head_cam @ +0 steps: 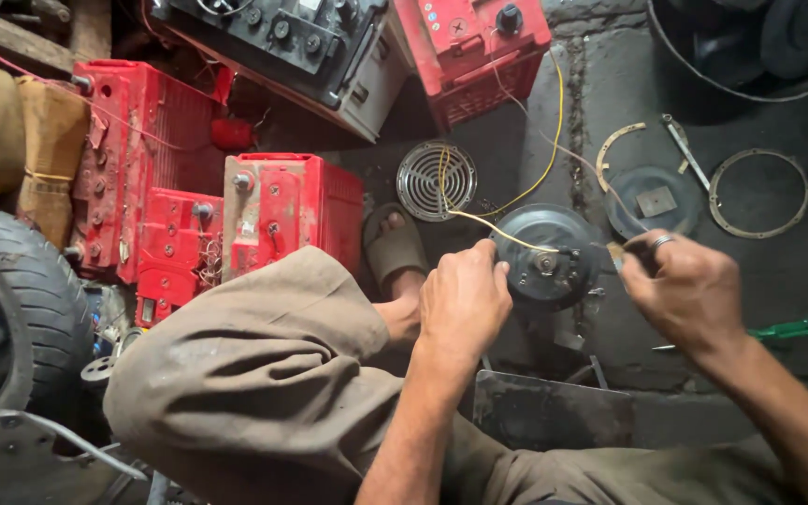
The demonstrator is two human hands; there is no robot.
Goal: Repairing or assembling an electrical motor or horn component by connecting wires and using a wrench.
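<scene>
Grimy concrete floor (pixel 797 271), batteries at 10 o'clock. Left hand (pixel 463 299) clamps round horn (pixel 546 254) at centre; right hand (pixel 686 288) pinches bare wire end (pixel 617 254) at 3 o'clock. Risk: yellow wire (pixel 544 150) live, stray contact sparks.

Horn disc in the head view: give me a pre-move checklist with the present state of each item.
1. Left hand steadies the round black horn disc at its left edge: ok.
2. Yellow wire reaches the terminal at the disc's middle: ok; whether it is fastened there, cannot tell.
3. Right hand has a grip on a small thin piece near the disc's right edge: ok; what the piece is, cannot tell.
4. Green-handled screwdriver lies on the floor by the right forearm, within sight: ok.
5. Far end of the yellow wire, running up toward the red batteries: connection cannot tell.
</scene>
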